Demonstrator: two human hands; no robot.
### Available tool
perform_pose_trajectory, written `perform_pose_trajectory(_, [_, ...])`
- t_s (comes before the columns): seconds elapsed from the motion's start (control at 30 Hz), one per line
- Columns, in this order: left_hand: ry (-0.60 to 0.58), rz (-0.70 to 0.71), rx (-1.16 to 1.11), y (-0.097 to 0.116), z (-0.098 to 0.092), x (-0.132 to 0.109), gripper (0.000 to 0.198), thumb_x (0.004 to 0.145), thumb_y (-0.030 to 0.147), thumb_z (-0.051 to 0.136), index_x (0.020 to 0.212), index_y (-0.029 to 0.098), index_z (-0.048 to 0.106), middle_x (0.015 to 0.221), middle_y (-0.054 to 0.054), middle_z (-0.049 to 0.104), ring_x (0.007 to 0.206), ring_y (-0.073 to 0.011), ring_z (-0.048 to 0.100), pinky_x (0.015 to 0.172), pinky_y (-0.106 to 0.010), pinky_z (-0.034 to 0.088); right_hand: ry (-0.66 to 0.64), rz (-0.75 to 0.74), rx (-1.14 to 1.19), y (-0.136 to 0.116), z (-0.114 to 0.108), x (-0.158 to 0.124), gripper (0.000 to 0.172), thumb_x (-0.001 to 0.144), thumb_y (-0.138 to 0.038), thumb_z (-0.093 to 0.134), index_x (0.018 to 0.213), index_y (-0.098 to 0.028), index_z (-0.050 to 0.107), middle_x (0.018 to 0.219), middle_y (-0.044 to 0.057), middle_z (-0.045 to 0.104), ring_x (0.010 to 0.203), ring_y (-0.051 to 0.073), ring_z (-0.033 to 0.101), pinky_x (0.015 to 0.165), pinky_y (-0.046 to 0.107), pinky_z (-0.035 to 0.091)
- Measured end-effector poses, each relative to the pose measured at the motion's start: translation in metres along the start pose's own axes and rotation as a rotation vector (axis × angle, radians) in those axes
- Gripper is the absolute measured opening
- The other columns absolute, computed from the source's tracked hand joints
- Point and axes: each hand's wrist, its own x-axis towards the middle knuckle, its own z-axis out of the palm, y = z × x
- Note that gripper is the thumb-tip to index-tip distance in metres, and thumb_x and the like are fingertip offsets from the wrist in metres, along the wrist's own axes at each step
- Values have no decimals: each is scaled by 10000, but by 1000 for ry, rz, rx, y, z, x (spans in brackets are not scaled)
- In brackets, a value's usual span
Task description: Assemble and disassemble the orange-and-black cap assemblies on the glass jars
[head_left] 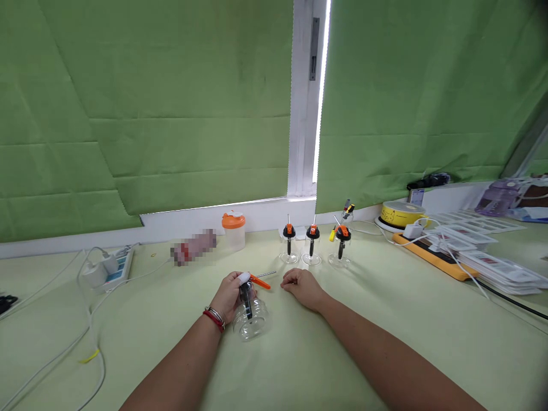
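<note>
My left hand (230, 295) is wrapped round the top of a clear plastic cup (252, 315) that lies tilted on the pale green table (368, 319). The cup has a black and orange valve piece and a thin metal pin sticking out to the right. My right hand (302, 285) rests on the table just right of the pin, its fingers curled under, with nothing visible in them. Three similar clear cups (312, 246) with orange and black tops stand upright in a row a little behind my hands.
A white cup with an orange lid (233, 230) and a blurred object (193, 247) stand at the back. A power strip (115, 267) with white cables lies left. At right are a yellow reel (401, 214), an orange strip (432, 256) and flat white trays (496, 262).
</note>
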Motion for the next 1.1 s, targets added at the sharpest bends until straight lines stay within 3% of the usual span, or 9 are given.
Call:
perform_pose_trajectory(0.27, [4, 1, -1, 0, 1, 0, 198, 707, 260, 627, 767, 180, 456, 497, 8, 570, 496, -207, 626, 474, -307, 491, 20, -172, -97, -5, 3, -2, 138, 717, -120, 478, 682, -171, 602, 881, 41, 571, 763, 145, 547, 710, 268, 448])
perform_pose_trajectory(0.53, [10, 3, -6, 1, 2, -2, 214, 696, 270, 634, 780, 175, 462, 516, 6, 577, 479, -199, 620, 475, -308, 491, -48, -122, -245, -3, 6, -4, 160, 770, -186, 478, 770, -190, 638, 840, 32, 634, 781, 165, 565, 714, 274, 429])
perform_pose_trajectory(0.83, [14, 7, -7, 0, 1, -1, 183, 716, 256, 617, 768, 176, 461, 516, 4, 579, 476, -190, 618, 474, -295, 487, -60, -256, -373, -9, 6, -5, 163, 755, -128, 488, 726, -181, 640, 791, 35, 645, 774, 163, 561, 715, 262, 411])
perform_pose_trajectory(1.1, [20, 5, -31, -1, 1, -1, 165, 706, 225, 618, 761, 174, 471, 501, -1, 575, 482, -210, 622, 461, -309, 488, -36, -144, -321, -1, 6, -2, 160, 751, -158, 491, 721, -190, 645, 808, 33, 640, 753, 167, 568, 687, 275, 421])
